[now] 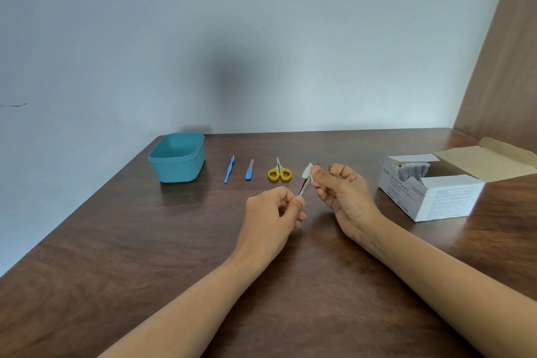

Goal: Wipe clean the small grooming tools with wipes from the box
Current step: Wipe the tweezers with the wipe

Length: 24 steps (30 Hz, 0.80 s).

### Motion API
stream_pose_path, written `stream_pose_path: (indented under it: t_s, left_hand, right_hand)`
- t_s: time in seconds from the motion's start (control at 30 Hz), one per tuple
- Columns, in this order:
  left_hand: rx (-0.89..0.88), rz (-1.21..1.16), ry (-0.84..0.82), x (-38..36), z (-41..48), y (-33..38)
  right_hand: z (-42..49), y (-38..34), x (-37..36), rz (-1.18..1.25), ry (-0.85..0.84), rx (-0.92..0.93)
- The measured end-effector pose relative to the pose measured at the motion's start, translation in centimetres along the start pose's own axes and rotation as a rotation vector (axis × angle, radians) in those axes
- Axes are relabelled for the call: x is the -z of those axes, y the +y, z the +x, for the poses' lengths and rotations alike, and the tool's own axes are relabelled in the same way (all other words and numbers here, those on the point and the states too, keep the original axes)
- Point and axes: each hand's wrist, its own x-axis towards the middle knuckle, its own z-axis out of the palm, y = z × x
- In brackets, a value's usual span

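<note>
Tweezers (303, 186) between both hands' fingers (315, 176)

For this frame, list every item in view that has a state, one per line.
Swab box: lid open, packets showing.
Teal tub: uncovered, looks empty.
Scissors: closed, lying flat.
Nail file: lying flat, untouched.
Blue cuticle tool: lying flat, untouched.
Tweezers: pinched in left hand.
Wipe: pressed on tweezers by right hand.

A dark wood-grain table (116, 256) meets a plain pale blue-grey wall (232, 23) at twelve o'clock; a brown wooden panel (505, 73) rises at two o'clock.
</note>
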Motion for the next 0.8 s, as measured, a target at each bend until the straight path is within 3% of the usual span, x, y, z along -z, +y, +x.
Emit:
stream_pose_path:
  t_s: [0.5,0.8]
  left_hand:
    - [0.011,0.006,-0.026,0.02,0.08,-0.12]
    - [0.005,0.021,-0.028,0.07,0.05,-0.14]
  right_hand:
    - [-0.09,-0.20,0.04,-0.033,0.028,0.022]
    - [-0.26,0.28,-0.21,-0.298,0.004,0.062]
